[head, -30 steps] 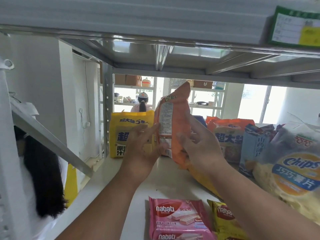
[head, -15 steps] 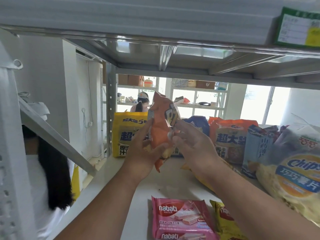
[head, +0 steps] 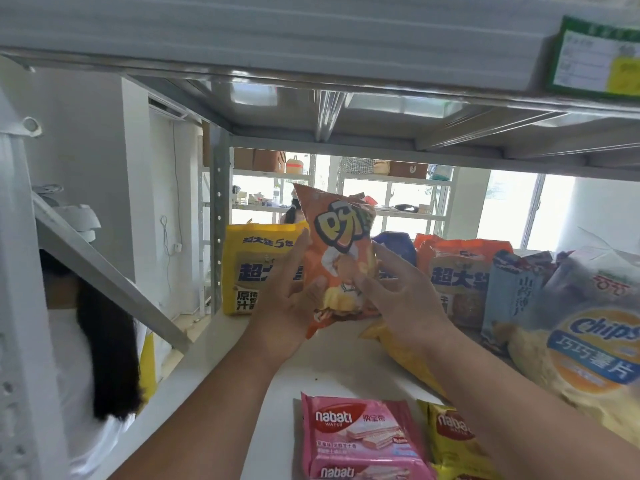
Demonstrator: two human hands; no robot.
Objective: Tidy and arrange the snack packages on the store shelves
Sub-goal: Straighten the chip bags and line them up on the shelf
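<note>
Orange snack bag (head: 341,261) upright between both hands: left hand (head: 289,303), right hand (head: 401,299) grip its sides, fingers loosely curled.

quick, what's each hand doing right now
Left hand: holding the orange snack bag.
Right hand: holding the same bag from the other side.

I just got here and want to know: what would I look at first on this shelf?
First, the orange snack bag, held upright in the middle between the left hand and right hand. Next, the pink Nabati wafer pack lying flat at the shelf's front, and the big Chips bag on the right.
</note>
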